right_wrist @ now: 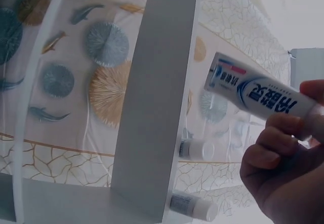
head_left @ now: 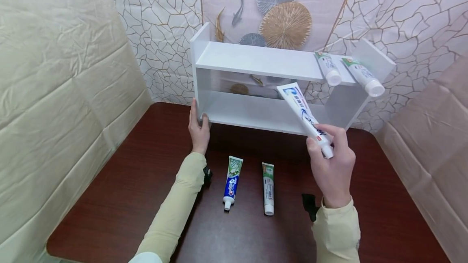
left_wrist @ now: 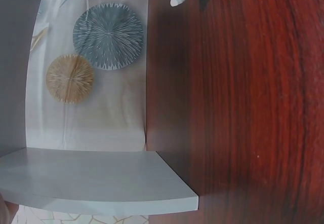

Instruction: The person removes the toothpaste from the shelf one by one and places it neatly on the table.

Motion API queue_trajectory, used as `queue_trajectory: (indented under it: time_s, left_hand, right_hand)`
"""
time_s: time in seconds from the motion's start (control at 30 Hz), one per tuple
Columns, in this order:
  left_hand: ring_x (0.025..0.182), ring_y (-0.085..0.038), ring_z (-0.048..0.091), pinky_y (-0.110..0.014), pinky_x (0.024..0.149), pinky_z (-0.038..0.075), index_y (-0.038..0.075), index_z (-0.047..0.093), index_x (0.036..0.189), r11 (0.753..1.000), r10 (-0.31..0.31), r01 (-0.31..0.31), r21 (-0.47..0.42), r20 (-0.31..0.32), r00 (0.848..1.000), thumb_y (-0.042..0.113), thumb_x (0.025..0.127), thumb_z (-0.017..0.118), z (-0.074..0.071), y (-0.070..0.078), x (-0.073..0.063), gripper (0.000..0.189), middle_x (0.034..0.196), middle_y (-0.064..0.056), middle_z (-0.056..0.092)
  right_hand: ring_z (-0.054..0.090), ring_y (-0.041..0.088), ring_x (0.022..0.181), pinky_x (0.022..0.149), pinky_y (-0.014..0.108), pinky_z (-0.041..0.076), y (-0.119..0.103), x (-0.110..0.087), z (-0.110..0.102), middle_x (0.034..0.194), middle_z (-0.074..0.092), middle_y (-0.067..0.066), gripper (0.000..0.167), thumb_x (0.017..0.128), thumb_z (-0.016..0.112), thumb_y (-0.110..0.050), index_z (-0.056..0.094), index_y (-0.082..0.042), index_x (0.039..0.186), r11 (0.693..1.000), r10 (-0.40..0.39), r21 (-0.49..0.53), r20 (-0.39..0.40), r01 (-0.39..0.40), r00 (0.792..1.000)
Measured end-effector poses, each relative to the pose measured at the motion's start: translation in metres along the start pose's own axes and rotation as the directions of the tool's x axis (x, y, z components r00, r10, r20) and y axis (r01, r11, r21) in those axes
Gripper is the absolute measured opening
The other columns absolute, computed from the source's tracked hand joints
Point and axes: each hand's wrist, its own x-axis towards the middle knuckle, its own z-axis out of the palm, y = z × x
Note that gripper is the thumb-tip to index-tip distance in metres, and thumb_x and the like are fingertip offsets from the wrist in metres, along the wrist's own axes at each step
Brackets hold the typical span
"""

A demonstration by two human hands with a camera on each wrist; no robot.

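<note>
A white toothpaste tube [head_left: 303,113] slants right of centre in the frame, its flat end toward the upper left, pinched near the capped end by the right hand [head_left: 334,163] in front of the white shelf [head_left: 252,58]. At centre-left, the left hand [head_left: 200,133] grips the shelf's side panel between thumb and fingers, while two green-and-white tubes [head_left: 361,75] lie on the top board at upper right. Lower centre, a blue-and-green tube [head_left: 232,180] and a green-and-grey tube [head_left: 268,188] lie apart on the counter [head_left: 109,198].
</note>
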Motion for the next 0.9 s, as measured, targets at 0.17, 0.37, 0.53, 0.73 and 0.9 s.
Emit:
queue_trajectory:
  time_s: [0.17,0.37,0.53,0.73,0.9]
  left_hand:
    - [0.133,-0.032,0.043,-0.047,0.103,0.038,0.006,0.032,0.152,1.000,-0.001,0.001,-0.006,-0.001,1.000,-0.001,0.096,0.044,0.001,-0.014,0.002,0.057,0.154,-0.016,0.036]
    - [0.134,-0.024,0.043,-0.042,0.102,0.039,0.016,0.032,0.153,1.000,0.000,0.000,0.000,-0.001,1.000,0.004,0.098,0.045,0.004,-0.038,0.006,0.058,0.156,-0.007,0.036]
    - [0.135,-0.024,0.043,-0.044,0.102,0.040,0.019,0.032,0.153,1.000,0.019,-0.019,-0.009,0.002,1.000,0.008,0.098,0.045,0.003,-0.039,0.006,0.058,0.157,-0.004,0.034]
    - [0.128,-0.023,0.045,-0.038,0.094,0.040,0.017,0.031,0.153,1.000,0.006,-0.006,-0.015,-0.001,1.000,0.005,0.098,0.044,0.004,-0.038,0.006,0.058,0.157,-0.004,0.034]
    - [0.127,-0.029,0.045,-0.038,0.094,0.039,0.008,0.031,0.152,1.000,-0.003,0.003,-0.017,-0.003,1.000,0.000,0.097,0.044,0.002,-0.022,0.003,0.056,0.155,-0.013,0.035]
  right_hand:
    - [0.037,-0.010,0.059,0.057,0.012,0.031,0.005,-0.009,-0.004,0.063,0.054,0.013,0.030,0.078,0.065,-0.004,0.065,0.003,0.107,0.999,-0.036,-0.002,0.027,0.036,0.999]
    - [0.037,-0.010,0.059,0.056,0.012,0.032,0.014,-0.019,-0.008,0.063,0.055,0.015,0.029,0.077,0.065,0.000,0.066,0.003,0.106,1.000,-0.025,-0.018,0.030,0.025,0.999]
    - [0.038,-0.012,0.060,0.055,0.012,0.033,0.021,-0.026,-0.012,0.065,0.059,0.018,0.030,0.075,0.065,0.004,0.067,0.002,0.105,0.999,0.001,-0.049,0.045,0.001,0.999]
    - [0.039,-0.015,0.063,0.054,0.013,0.033,0.029,-0.036,-0.015,0.073,0.066,0.023,0.028,0.075,0.068,0.003,0.069,0.000,0.103,0.992,0.050,-0.119,0.072,-0.041,0.996]
    - [0.038,-0.016,0.064,0.055,0.014,0.033,0.032,-0.045,-0.019,0.076,0.068,0.021,0.026,0.076,0.069,0.002,0.069,-0.002,0.102,0.982,0.078,-0.177,0.099,-0.060,0.992]
